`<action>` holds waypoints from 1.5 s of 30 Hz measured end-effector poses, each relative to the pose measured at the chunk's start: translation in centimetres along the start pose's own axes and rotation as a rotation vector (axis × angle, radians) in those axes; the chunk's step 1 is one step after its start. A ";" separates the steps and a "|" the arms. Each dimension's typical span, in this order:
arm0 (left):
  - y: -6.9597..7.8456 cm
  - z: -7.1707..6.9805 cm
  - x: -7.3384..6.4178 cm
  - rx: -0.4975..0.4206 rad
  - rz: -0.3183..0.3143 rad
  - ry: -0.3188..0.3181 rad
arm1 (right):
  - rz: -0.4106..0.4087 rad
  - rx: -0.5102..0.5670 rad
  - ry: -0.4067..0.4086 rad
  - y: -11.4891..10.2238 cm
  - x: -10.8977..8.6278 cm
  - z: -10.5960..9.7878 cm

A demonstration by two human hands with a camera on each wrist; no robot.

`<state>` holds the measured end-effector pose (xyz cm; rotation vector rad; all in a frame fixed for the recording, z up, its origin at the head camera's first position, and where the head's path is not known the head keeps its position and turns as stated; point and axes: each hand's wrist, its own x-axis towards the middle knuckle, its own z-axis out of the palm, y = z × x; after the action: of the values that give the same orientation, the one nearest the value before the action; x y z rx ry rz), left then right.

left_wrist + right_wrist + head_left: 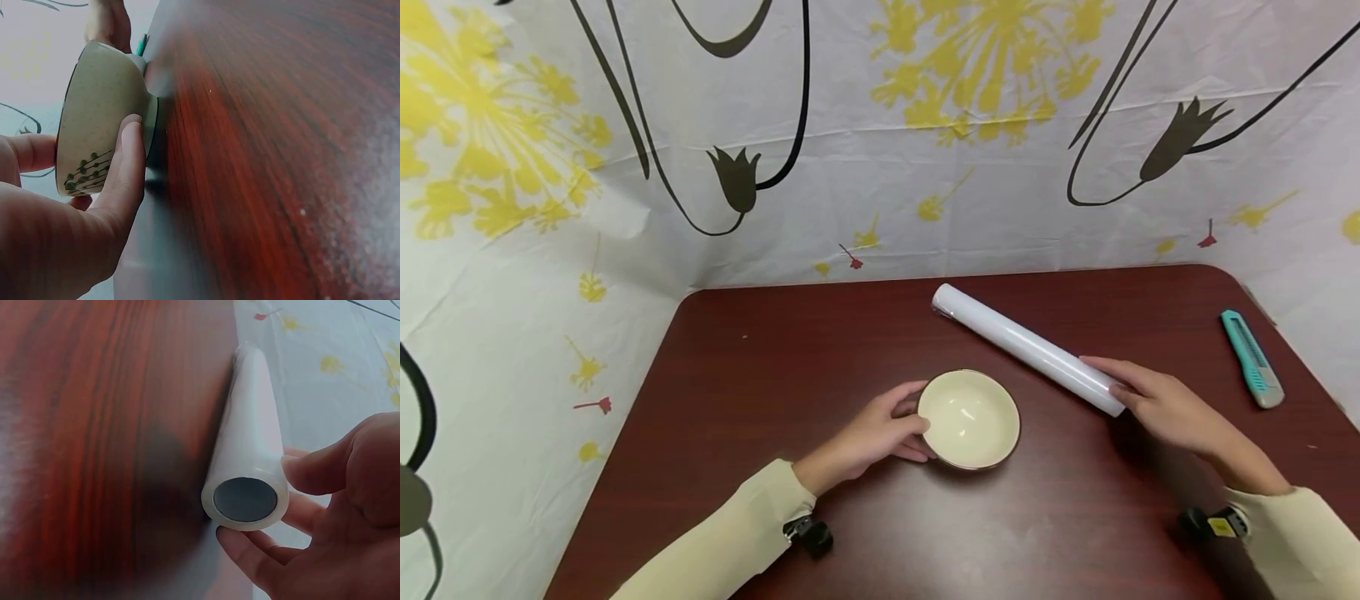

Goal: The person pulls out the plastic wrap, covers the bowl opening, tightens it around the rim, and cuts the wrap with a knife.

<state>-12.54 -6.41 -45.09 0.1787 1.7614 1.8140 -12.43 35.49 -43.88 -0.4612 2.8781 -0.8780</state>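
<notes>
My left hand grips the left side of a cream bowl, thumb over its dark rim and fingers against the outer wall. In the left wrist view a green dotted plant pattern marks the outside of the bowl, and its foot is close to the table. On the right, my right hand holds the near end of a roll of cling film, which slants away toward the back. The right wrist view shows the hollow core of the roll, with the thumb on its side and fingertips under its edge.
A teal utility knife lies near the right edge of the dark red-brown table. Behind and to the left hangs a white sheet printed with yellow and dark flowers. A black wrist camera sits at the left cuff.
</notes>
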 end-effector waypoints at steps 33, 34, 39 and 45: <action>-0.3 0.3 0.1 0.083 0.053 0.038 | -0.350 -0.047 0.016 -1.5 9.2 0.4; -0.3 0.3 0.2 0.087 0.055 0.041 | -0.372 -0.047 0.023 -1.4 9.4 0.4; -0.3 0.4 0.5 0.124 0.067 0.054 | -0.428 -0.034 0.012 -1.2 10.3 0.3; -0.1 0.6 0.9 0.170 0.074 0.067 | -0.408 -0.035 -0.031 -1.3 11.4 0.1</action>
<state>-12.90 -5.43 -45.33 0.2563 1.9814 1.7383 -22.89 30.85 -43.35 -1.0825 2.8194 -0.8579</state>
